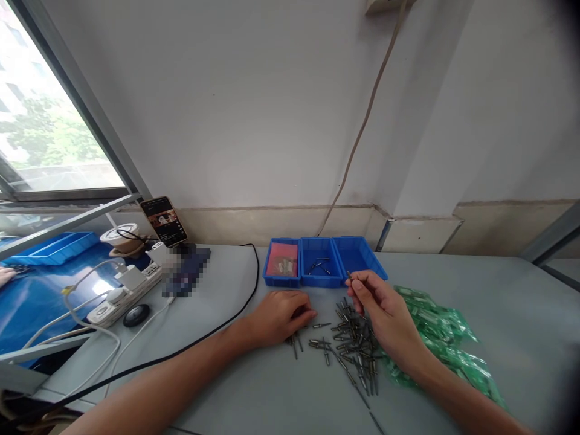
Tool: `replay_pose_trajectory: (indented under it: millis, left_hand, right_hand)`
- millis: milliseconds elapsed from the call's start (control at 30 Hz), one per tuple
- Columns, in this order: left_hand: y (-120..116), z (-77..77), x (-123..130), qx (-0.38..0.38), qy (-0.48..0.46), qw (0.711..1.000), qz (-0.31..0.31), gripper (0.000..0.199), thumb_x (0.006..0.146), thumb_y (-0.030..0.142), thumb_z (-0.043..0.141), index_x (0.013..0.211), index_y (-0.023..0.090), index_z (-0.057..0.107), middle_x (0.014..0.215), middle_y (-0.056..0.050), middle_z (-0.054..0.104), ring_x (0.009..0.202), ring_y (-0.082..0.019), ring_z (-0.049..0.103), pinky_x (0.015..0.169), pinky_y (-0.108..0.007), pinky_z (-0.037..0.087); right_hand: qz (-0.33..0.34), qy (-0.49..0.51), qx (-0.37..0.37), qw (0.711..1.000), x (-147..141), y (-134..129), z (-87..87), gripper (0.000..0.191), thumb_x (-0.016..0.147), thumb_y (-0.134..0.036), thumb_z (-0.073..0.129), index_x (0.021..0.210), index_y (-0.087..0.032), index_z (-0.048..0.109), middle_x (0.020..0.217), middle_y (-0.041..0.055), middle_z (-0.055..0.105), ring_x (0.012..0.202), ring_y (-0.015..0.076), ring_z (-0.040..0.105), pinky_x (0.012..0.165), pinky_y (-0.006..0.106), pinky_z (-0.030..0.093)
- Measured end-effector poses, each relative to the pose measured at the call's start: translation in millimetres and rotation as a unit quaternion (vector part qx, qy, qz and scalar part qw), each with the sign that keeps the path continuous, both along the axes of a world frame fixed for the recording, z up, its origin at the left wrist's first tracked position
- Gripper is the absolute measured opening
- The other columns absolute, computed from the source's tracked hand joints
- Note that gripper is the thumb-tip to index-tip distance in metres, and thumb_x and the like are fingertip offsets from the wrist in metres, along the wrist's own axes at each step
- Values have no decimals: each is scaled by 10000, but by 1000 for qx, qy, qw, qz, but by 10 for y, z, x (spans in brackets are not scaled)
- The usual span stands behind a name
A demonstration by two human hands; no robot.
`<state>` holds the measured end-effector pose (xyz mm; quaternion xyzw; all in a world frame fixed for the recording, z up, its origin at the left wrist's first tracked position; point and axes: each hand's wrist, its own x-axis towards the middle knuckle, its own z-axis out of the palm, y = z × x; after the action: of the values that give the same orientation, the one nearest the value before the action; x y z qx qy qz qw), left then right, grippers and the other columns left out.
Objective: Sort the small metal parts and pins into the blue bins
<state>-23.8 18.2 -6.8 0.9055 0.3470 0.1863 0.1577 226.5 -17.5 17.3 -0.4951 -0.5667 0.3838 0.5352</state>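
A loose pile of metal blind rivets (356,338) with thin pins lies on the grey table between my hands. My right hand (385,314) is raised over the right side of the pile, its thumb and fingertips pinched on a small rivet whose tip pokes out. Left of the pile, my left hand (281,317) rests low over the table with its fingers curled under. A few rivets (296,344) stick out beneath it; whatever is inside its fingers is hidden. Behind the hands stand three blue bins: the left bin (281,281) holds a pink-backed packet, the middle bin (321,280) a few rivets.
Green plastic bags (448,338) lie to the right. On the left are a propped phone (164,221), a power strip (127,296) with plugs, a black mouse (136,315) and a black cable (217,329). Another person's hand (6,275) shows at the left edge.
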Motion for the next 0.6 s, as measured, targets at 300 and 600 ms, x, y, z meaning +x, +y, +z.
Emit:
replay_pose_trajectory:
  millis: [300,600]
  left_hand:
    - [8,-12,2,4,3,1000,0,260,1092,357,586,892,192,610,820,11,651,709,-137,573,650,-254,372]
    - [7,-28,7,0,-2,1000,4,260,1093,359,579,896,193,611,823,8,654,701,-139,573,647,-252,368]
  right_hand:
    - [-2,23,-7,1000,-15,-3,24,488,928,-717,680,998,-235,693,841,26,653,626,161,543,590,308,484]
    - [19,23,-11,999,-23,-22,34,447,970,-680,660,968,-233,674,818,14,643,630,155,528,610,302,473]
